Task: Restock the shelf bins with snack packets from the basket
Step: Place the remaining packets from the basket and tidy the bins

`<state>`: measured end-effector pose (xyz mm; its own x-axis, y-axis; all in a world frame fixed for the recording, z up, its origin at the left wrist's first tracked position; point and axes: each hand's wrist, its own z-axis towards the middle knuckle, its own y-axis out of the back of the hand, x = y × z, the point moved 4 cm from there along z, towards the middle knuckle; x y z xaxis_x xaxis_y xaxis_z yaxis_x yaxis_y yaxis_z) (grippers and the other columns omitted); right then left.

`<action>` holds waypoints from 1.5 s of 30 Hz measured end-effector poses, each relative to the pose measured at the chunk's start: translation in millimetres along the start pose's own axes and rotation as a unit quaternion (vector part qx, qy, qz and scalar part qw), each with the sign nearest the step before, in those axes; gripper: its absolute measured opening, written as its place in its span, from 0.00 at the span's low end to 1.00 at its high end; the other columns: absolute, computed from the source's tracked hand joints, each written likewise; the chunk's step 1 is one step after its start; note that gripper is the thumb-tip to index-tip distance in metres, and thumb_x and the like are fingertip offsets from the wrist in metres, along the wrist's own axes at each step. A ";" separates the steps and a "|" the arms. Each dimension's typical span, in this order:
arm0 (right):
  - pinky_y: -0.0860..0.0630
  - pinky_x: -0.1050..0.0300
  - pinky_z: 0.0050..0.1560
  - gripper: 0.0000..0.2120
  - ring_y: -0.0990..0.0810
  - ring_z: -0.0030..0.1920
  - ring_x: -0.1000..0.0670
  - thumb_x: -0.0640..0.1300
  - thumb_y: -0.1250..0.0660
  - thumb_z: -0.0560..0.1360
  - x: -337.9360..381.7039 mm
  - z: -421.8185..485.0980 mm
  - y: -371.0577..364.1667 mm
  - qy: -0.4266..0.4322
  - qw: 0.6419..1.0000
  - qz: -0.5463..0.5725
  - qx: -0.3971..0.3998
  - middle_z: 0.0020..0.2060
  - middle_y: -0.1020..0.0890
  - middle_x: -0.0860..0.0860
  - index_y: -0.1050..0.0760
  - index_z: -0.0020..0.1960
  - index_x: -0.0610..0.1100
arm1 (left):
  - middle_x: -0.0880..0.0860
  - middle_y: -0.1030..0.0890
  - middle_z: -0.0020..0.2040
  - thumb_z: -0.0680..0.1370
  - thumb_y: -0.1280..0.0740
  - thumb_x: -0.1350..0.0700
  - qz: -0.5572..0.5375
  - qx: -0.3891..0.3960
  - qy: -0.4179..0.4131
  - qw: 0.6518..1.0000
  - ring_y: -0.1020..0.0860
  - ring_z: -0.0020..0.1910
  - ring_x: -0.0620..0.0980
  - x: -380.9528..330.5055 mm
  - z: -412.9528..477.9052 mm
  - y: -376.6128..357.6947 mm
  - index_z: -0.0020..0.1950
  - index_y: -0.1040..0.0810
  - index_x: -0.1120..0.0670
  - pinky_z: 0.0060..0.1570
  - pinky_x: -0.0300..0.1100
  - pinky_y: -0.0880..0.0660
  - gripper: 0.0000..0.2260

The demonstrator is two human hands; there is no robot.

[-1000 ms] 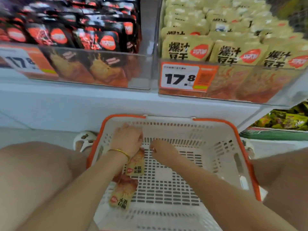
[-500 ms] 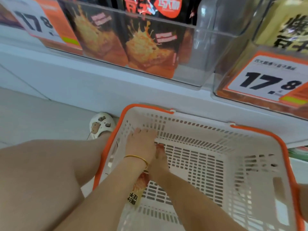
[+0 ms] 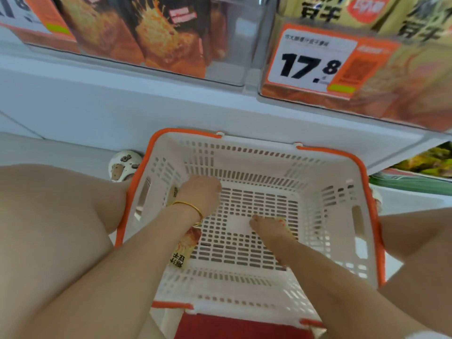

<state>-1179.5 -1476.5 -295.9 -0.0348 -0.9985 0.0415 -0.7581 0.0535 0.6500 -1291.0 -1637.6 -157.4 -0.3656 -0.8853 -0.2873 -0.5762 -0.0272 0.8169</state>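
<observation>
Nearest, a snack packet (image 3: 183, 250) lay in the basket (image 3: 342, 241) under the left forearm (image 3: 146, 255), its long axis running near-to-far. Farther in, the right hand (image 3: 266, 228) covered an orange-edged packet (image 3: 281, 220). The left hand (image 3: 200, 194) sat in the far-left corner. Neither grip could be told. The shelf bins (image 3: 234, 40) stood beyond.

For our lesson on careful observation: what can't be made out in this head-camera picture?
Head view only.
Left hand: its back hides the fingers.
Packet under right hand: mostly covered by it.
Left price tag: cut by the frame edge.
Right price tag, small print: blurred.
</observation>
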 end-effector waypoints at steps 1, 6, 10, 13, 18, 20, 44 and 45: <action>0.33 0.43 0.67 0.32 0.43 0.73 0.38 0.34 0.39 0.77 -3.3 -1.9 -5.3 -0.012 1.000 -0.013 -0.009 0.77 0.52 0.44 0.48 0.76 0.45 | 0.51 0.26 0.64 0.80 0.41 0.57 0.003 0.004 -0.006 1.000 0.34 0.67 0.54 -3.7 -1.5 -1.3 0.64 0.27 0.50 0.62 0.49 0.31 0.13; 0.39 0.32 0.68 0.47 0.54 0.74 0.32 0.39 0.32 0.75 -29.1 -11.6 -27.6 -0.168 0.982 0.084 0.009 0.76 0.65 0.44 0.65 0.77 0.53 | 0.51 0.24 0.63 0.80 0.41 0.56 0.020 0.020 -0.040 0.999 0.31 0.65 0.54 -15.2 2.2 -11.6 0.64 0.27 0.50 0.60 0.48 0.29 0.13; 0.30 0.34 0.59 0.45 0.36 0.67 0.34 0.48 0.28 0.71 -31.9 -17.9 -52.4 -0.234 0.961 0.147 0.027 0.74 0.47 0.40 0.55 0.76 0.51 | 0.53 0.25 0.62 0.80 0.41 0.56 0.017 0.048 -0.060 0.997 0.34 0.66 0.55 -26.3 4.5 -19.5 0.64 0.27 0.52 0.65 0.50 0.34 0.13; 0.30 0.40 0.61 0.34 0.34 0.66 0.39 0.46 0.34 0.73 -28.1 -18.9 -61.1 -0.221 0.972 0.086 -0.002 0.67 0.32 0.42 0.47 0.73 0.45 | 0.53 0.25 0.62 0.80 0.42 0.56 0.020 0.051 -0.075 0.996 0.33 0.65 0.54 -32.3 5.4 -21.5 0.64 0.27 0.52 0.63 0.49 0.32 0.13; 0.27 0.48 0.60 0.34 0.31 0.64 0.40 0.47 0.30 0.71 -34.5 -29.2 -69.6 -0.233 0.954 0.187 -0.016 0.65 0.36 0.42 0.44 0.72 0.45 | 0.53 0.25 0.62 0.80 0.41 0.56 0.016 0.057 -0.085 0.995 0.32 0.65 0.53 -36.1 6.2 -24.7 0.64 0.27 0.52 0.62 0.49 0.30 0.13; 0.26 0.49 0.57 0.37 0.30 0.63 0.41 0.46 0.27 0.69 -36.1 -34.1 -70.5 -0.247 0.954 0.167 -0.019 0.64 0.34 0.43 0.44 0.71 0.46 | 0.53 0.25 0.62 0.80 0.41 0.56 0.017 0.056 -0.086 0.995 0.32 0.65 0.54 -37.8 6.2 -25.1 0.64 0.27 0.52 0.62 0.49 0.30 0.13; 0.23 0.52 0.54 0.15 0.21 0.54 0.48 0.34 0.33 0.74 -81.9 -252.1 212.6 0.053 0.731 0.536 -0.419 0.52 0.20 0.47 0.29 0.60 0.40 | 0.56 0.23 0.49 0.79 0.36 0.57 -0.053 -0.095 -0.253 0.961 0.22 0.47 0.53 -199.1 -67.4 172.7 0.47 0.30 0.56 0.45 0.48 0.23 0.04; 0.22 0.57 0.50 0.14 0.20 0.52 0.51 0.33 0.33 0.75 -87.3 -269.5 221.2 0.079 0.687 0.558 -0.459 0.50 0.19 0.47 0.29 0.59 0.41 | 0.55 0.24 0.49 0.79 0.36 0.57 -0.043 -0.138 -0.280 0.949 0.23 0.46 0.52 -215.0 -80.4 190.3 0.49 0.28 0.56 0.43 0.44 0.25 0.03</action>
<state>-1168.7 -1375.1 48.7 -0.1347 -0.3225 0.9369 0.4164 0.8396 0.3489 -1263.2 -1489.7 100.0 -0.7012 -0.4908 -0.5172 -0.4365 -0.2781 0.8557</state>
